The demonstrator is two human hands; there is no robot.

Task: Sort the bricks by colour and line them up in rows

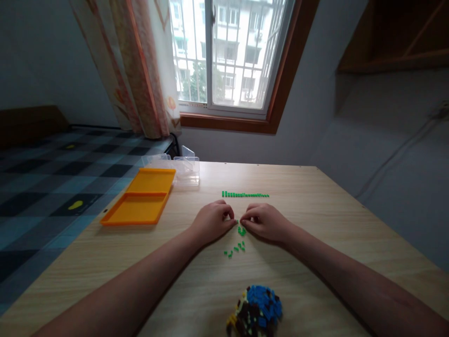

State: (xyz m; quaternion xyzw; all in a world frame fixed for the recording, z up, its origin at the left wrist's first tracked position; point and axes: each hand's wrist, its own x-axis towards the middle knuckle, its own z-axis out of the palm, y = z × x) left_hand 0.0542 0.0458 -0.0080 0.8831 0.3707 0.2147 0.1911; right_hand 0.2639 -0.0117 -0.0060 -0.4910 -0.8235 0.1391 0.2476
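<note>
Both left hand [213, 220] and right hand [265, 222] are pinched narrow; I cannot tell whether either holds anything. Loose green bricks [240, 230] lie at six o'clock from them, a green brick row [239, 194] at twelve, an orange tray [138, 209] at nine.

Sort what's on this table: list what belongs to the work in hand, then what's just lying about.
Likely in the job:
loose green pieces by the left hand and the right hand
row of green pieces just beyond

Likely just lying about:
orange tray
clear plastic boxes
multicoloured pile, away from both hands
</note>
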